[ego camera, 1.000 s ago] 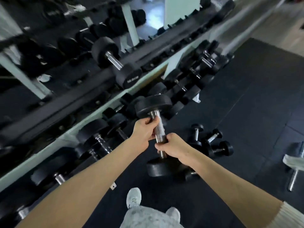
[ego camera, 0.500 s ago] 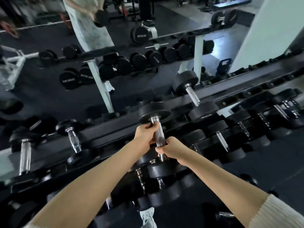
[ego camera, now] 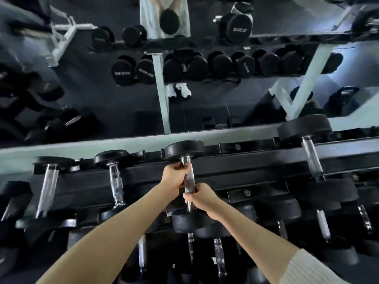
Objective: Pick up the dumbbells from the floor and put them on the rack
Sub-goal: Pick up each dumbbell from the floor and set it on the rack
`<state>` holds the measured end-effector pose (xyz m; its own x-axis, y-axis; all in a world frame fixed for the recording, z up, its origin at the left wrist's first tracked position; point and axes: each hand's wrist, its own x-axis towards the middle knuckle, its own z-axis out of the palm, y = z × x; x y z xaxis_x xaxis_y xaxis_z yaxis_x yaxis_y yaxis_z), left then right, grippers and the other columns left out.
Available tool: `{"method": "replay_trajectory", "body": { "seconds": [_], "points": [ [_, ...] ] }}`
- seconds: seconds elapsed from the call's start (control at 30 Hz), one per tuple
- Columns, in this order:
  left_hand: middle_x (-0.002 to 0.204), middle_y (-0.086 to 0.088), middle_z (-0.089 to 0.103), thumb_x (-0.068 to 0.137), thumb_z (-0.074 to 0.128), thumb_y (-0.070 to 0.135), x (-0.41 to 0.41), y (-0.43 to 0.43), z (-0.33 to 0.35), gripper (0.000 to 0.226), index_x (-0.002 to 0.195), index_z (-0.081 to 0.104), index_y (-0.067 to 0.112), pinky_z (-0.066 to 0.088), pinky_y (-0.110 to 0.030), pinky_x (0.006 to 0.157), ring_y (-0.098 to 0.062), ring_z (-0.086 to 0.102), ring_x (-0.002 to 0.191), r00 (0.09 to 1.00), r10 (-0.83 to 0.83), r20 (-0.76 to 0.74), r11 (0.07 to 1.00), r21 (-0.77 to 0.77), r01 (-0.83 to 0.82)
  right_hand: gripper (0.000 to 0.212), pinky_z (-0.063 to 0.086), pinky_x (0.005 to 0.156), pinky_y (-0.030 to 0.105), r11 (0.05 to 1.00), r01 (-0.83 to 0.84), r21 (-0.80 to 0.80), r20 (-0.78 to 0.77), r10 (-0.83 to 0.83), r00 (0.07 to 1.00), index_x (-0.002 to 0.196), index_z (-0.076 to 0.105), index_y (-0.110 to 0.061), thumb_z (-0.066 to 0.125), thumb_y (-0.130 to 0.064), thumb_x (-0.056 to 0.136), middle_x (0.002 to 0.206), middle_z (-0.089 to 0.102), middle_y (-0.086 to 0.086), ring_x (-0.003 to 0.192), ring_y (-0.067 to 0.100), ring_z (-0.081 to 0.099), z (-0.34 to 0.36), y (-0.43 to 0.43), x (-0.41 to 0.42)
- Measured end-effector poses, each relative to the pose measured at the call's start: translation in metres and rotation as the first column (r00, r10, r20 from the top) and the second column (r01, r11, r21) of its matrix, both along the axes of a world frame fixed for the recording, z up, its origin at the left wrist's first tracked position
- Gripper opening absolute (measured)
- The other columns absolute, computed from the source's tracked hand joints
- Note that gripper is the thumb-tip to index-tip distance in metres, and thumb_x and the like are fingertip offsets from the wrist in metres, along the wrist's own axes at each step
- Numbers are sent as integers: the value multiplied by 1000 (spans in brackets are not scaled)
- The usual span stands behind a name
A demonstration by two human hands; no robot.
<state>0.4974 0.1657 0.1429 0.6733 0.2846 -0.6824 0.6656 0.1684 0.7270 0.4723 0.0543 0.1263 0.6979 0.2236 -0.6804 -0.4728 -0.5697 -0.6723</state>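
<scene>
Both hands grip the steel handle of a black dumbbell [ego camera: 189,181] held over the top shelf of a rack [ego camera: 235,167]: the left hand [ego camera: 173,178] wraps the far part of the handle just under the far weight head, the right hand [ego camera: 202,196] clasps the near part. Its far head sits against the shelf's far rail, its near head at the near rail. Other dumbbells [ego camera: 115,181] lie on the same shelf to the left and right. A mirror [ego camera: 205,99] behind reflects more racked weights.
</scene>
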Motion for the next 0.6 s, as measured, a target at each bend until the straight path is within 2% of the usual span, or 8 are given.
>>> {"method": "replay_trajectory", "body": {
  "seconds": [0.17, 0.27, 0.33, 0.43, 0.53, 0.6],
  "points": [
    [93, -8, 67, 89, 64, 18, 22, 9, -16, 10, 95, 65, 10, 55, -42, 89, -28, 64, 94, 999, 47, -14, 999, -16, -47, 16, 34, 56, 32, 998, -44, -35, -16, 43, 999, 69, 49, -17, 57, -30, 70, 74, 60, 4, 58, 16, 43, -17, 11, 25],
    [88, -4, 66, 89, 64, 16, 33, 13, -25, 8, 82, 64, 17, 55, -43, 91, -28, 65, 96, 999, 43, -14, 999, -21, -44, 19, 31, 51, 28, 998, -59, -24, -25, 58, 998, 63, 44, -17, 57, -27, 73, 66, 54, 2, 50, 13, 38, -20, 14, 37],
    [87, -5, 66, 89, 63, 16, 39, 13, -28, 9, 80, 63, 18, 55, -43, 90, -28, 64, 95, 999, 36, -11, 999, -18, -36, 16, 33, 53, 29, 998, -55, -10, -37, 55, 998, 64, 46, -17, 57, -24, 73, 65, 55, 2, 50, 12, 39, -23, 14, 43],
    [87, -6, 65, 90, 63, 17, 45, 11, -30, 8, 82, 63, 18, 55, -43, 90, -27, 63, 91, 1000, 4, -17, 1000, -3, -4, 11, 36, 59, 32, 999, -32, -2, -64, 32, 997, 70, 53, -14, 56, -25, 71, 75, 61, 7, 56, 14, 45, -31, 15, 47],
    [86, -6, 66, 90, 63, 16, 47, 11, -35, 9, 81, 64, 19, 55, -43, 91, -26, 63, 89, 999, -41, -15, 999, 32, 41, 13, 40, 62, 33, 1000, 13, -13, -79, -14, 997, 76, 56, -15, 57, -27, 71, 78, 65, 8, 62, 16, 49, -39, 17, 45],
    [89, -8, 67, 89, 63, 16, 47, 13, -37, 9, 81, 66, 18, 55, -44, 91, -26, 63, 90, 998, -67, -6, 997, 44, 67, 18, 47, 65, 36, 999, 43, -16, -77, -44, 996, 82, 60, -15, 58, -30, 72, 86, 72, 10, 65, 17, 53, -43, 19, 44]
  ]
}}
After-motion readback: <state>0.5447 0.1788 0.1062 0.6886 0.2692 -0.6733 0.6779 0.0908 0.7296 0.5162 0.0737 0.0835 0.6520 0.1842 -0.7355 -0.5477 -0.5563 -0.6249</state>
